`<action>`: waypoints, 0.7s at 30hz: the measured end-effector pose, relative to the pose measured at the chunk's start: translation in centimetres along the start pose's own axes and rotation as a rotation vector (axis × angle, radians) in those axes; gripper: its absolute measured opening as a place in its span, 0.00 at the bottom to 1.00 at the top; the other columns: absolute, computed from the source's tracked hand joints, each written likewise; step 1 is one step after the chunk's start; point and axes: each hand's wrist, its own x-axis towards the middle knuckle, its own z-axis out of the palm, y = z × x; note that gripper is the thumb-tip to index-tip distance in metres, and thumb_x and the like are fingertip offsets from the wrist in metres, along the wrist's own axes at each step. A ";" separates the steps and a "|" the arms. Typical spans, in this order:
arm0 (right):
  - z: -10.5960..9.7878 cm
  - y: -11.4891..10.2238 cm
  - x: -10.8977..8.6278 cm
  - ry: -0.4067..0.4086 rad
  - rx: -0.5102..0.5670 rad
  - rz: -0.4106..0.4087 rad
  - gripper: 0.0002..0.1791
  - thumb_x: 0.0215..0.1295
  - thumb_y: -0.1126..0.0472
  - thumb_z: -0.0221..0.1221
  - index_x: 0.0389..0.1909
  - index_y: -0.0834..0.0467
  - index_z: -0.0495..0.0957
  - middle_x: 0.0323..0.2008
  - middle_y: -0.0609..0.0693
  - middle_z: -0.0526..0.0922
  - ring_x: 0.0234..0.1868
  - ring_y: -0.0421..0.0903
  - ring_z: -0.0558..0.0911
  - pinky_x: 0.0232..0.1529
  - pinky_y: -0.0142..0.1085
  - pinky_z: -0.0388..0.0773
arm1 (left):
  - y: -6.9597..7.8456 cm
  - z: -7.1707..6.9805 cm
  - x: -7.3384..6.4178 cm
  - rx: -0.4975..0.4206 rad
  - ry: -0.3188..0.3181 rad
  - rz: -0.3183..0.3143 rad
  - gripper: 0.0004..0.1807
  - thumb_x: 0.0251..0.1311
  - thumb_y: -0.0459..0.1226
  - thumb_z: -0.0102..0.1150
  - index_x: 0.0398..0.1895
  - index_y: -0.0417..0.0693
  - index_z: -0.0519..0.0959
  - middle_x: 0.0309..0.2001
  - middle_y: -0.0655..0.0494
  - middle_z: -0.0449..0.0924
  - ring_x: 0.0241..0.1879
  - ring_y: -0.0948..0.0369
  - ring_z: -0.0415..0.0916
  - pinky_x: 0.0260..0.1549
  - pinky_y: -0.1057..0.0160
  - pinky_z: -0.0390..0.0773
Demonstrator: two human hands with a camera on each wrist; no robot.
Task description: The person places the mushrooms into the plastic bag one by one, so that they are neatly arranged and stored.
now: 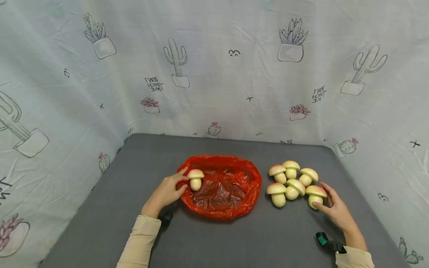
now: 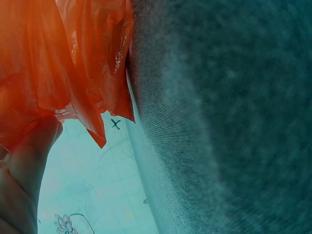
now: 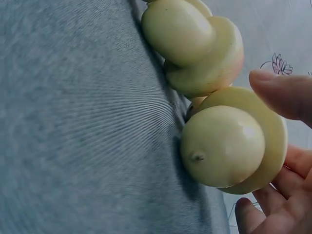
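A red plastic bag [image 1: 221,215] with its mouth spread wide sits mid-table. My left hand [image 1: 169,188] grips its left rim; in the left wrist view the thumb [image 2: 36,156] lies against crinkled plastic and the other fingers are hidden. Just beside those fingertips, inside the rim, is a pale mushroom [image 1: 195,179] with a pinkish cap. My right hand [image 1: 336,208] curls round another mushroom [image 1: 315,195], the rightmost of a group, thumb over its stem and fingers at the cap. Seen from the right wrist, that mushroom [image 3: 224,146] lies on its side, stem end towards the camera.
Several more mushrooms [image 1: 291,189] lie close together left of my right hand. All rest on a dark grey table [image 1: 254,238]. A white cloth [image 1: 214,82] printed with cacti surrounds the back and sides.
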 end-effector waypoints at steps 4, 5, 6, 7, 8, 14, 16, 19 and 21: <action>0.4 0.5 0.0 0.017 0.041 -0.023 0.45 0.62 0.69 0.59 0.72 0.69 0.41 0.67 0.48 0.57 0.58 0.12 0.55 0.51 0.10 0.56 | 0.0 0.0 -0.1 0.001 0.012 0.013 0.14 0.58 0.34 0.60 0.47 0.38 0.81 0.66 0.44 0.67 0.58 0.46 0.72 0.52 0.49 0.75; 0.4 0.6 0.0 0.020 0.050 -0.029 0.45 0.61 0.70 0.59 0.72 0.69 0.42 0.65 0.43 0.58 0.57 0.12 0.57 0.50 0.10 0.57 | 0.0 0.1 -0.1 0.002 0.015 0.015 0.14 0.58 0.34 0.60 0.47 0.38 0.81 0.66 0.44 0.67 0.58 0.46 0.73 0.52 0.49 0.75; 0.5 0.7 0.1 0.021 0.058 -0.033 0.45 0.61 0.70 0.59 0.72 0.70 0.42 0.62 0.38 0.58 0.55 0.12 0.58 0.50 0.10 0.57 | 0.0 0.1 -0.1 0.002 0.018 0.018 0.14 0.58 0.33 0.60 0.47 0.38 0.81 0.66 0.44 0.67 0.58 0.46 0.73 0.52 0.49 0.75; 0.5 0.8 0.0 0.022 0.069 -0.034 0.45 0.61 0.70 0.59 0.72 0.71 0.42 0.60 0.34 0.58 0.55 0.12 0.59 0.49 0.10 0.58 | 0.0 0.1 -0.1 0.003 0.018 0.019 0.14 0.58 0.33 0.60 0.47 0.38 0.81 0.66 0.44 0.67 0.58 0.46 0.73 0.52 0.49 0.75; 0.6 0.9 0.0 0.024 0.070 -0.034 0.45 0.60 0.70 0.59 0.72 0.71 0.42 0.59 0.31 0.57 0.54 0.12 0.59 0.49 0.10 0.58 | 0.0 0.1 -0.1 0.004 0.019 0.019 0.14 0.58 0.34 0.60 0.47 0.38 0.81 0.66 0.44 0.67 0.58 0.46 0.73 0.52 0.49 0.75; 0.6 1.4 -0.1 0.025 0.098 -0.055 0.46 0.59 0.74 0.59 0.71 0.73 0.41 0.58 0.29 0.56 0.53 0.11 0.59 0.48 0.10 0.58 | 0.0 0.1 0.0 0.002 0.014 0.016 0.15 0.58 0.34 0.60 0.47 0.38 0.81 0.66 0.44 0.67 0.59 0.46 0.72 0.55 0.48 0.73; 0.6 1.6 -0.1 0.026 0.139 -0.074 0.45 0.58 0.76 0.58 0.70 0.75 0.40 0.58 0.30 0.56 0.54 0.12 0.60 0.49 0.09 0.59 | 0.0 0.1 0.0 0.000 0.014 0.016 0.14 0.57 0.34 0.60 0.47 0.38 0.81 0.66 0.44 0.68 0.59 0.45 0.72 0.55 0.48 0.73; 0.6 1.8 -0.2 0.023 0.191 -0.086 0.45 0.57 0.78 0.57 0.69 0.76 0.39 0.59 0.31 0.57 0.55 0.13 0.61 0.50 0.10 0.60 | 0.0 0.1 0.0 0.002 0.017 0.015 0.14 0.57 0.33 0.61 0.47 0.37 0.81 0.66 0.44 0.68 0.59 0.45 0.72 0.55 0.48 0.73; 0.6 1.9 -0.2 0.023 0.197 -0.070 0.45 0.58 0.78 0.57 0.69 0.76 0.38 0.59 0.31 0.57 0.54 0.13 0.62 0.49 0.10 0.61 | -0.1 0.1 -0.1 0.001 0.018 0.015 0.14 0.57 0.33 0.61 0.47 0.37 0.81 0.66 0.44 0.68 0.59 0.45 0.72 0.55 0.48 0.73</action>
